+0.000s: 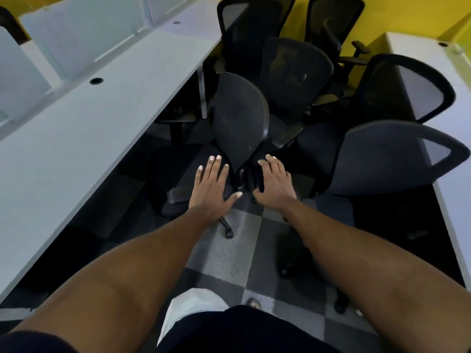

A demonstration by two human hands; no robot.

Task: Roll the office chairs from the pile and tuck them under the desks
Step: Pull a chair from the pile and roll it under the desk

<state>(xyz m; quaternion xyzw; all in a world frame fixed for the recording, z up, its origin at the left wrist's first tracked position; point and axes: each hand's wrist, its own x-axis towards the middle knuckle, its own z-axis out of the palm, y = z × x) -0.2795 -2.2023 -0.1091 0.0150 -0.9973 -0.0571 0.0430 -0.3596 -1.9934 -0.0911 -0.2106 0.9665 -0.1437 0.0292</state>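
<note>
Head view: the nearest chair (239,118) stands just beside the left tabletop (102,110), its backrest turned edge-on to the camera. The left hand (212,187) lies open, fingers straight and spread, at the seat by the backrest's base. The right hand (275,182) curls fingers and thumb round a dark part behind the backrest. The pile of chairs (295,72) crowds just behind.

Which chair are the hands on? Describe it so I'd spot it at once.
Find the long grey desk on the left. Beside its edge stands the nearest chair, at the front of the black pile. Only it has the left hand flat and the right hand gripping at its backrest's base.
</note>
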